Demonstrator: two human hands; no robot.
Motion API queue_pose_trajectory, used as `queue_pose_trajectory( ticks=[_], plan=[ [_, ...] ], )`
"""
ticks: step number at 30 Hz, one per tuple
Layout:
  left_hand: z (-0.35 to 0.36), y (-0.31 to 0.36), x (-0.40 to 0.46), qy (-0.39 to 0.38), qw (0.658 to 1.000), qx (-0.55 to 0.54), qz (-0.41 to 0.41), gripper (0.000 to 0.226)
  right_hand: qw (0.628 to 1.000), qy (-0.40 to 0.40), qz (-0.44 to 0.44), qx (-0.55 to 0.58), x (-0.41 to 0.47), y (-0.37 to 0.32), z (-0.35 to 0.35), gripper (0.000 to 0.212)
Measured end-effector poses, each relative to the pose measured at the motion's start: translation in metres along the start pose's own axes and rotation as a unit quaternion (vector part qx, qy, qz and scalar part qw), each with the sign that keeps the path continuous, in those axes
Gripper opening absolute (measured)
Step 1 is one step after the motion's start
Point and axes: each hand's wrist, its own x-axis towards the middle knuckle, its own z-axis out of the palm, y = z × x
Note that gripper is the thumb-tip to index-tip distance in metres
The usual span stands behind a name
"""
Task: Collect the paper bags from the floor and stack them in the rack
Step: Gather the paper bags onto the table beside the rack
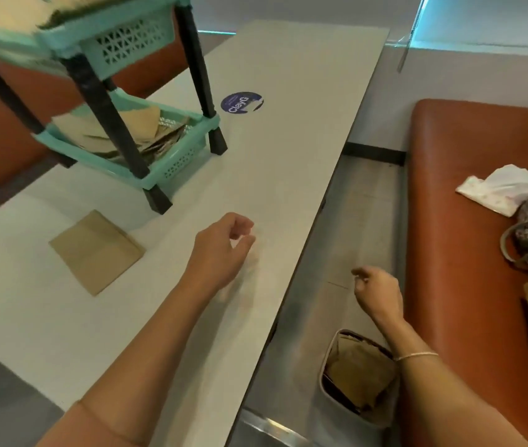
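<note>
Both hands hang loosely curled, holding nothing: left hand [224, 243] over the table [304, 130], right hand [377, 291] above the bin [330, 404] of paper bags [361, 372] (floor level). Best she lifts several together toward the rack [172, 159].

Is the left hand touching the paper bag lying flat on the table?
Apart. The head view shows the left hand empty, fingers loosely curled, with bare table between it and the flat paper bag lying to its left.
</note>
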Motion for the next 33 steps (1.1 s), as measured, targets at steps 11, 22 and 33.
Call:
queue_pose_trajectory(
  ticks=[11,22,33],
  plan=[
    [-0.102,-0.114,0.008,-0.042,0.947,0.245,-0.203,0.069,0.986,0.035,-0.136,0.094,-0.035,-0.192,-0.033,0.028],
    [-0.120,-0.132,0.005,-0.148,0.924,0.351,-0.007,0.034,0.983,-0.142,-0.091,0.067,-0.079,-0.275,0.040,0.033],
    [-0.150,-0.110,0.011,-0.168,0.927,-0.300,-0.150,0.016,0.878,-0.210,0.095,0.419,-0.077,-0.277,0.034,0.062]
  ],
)
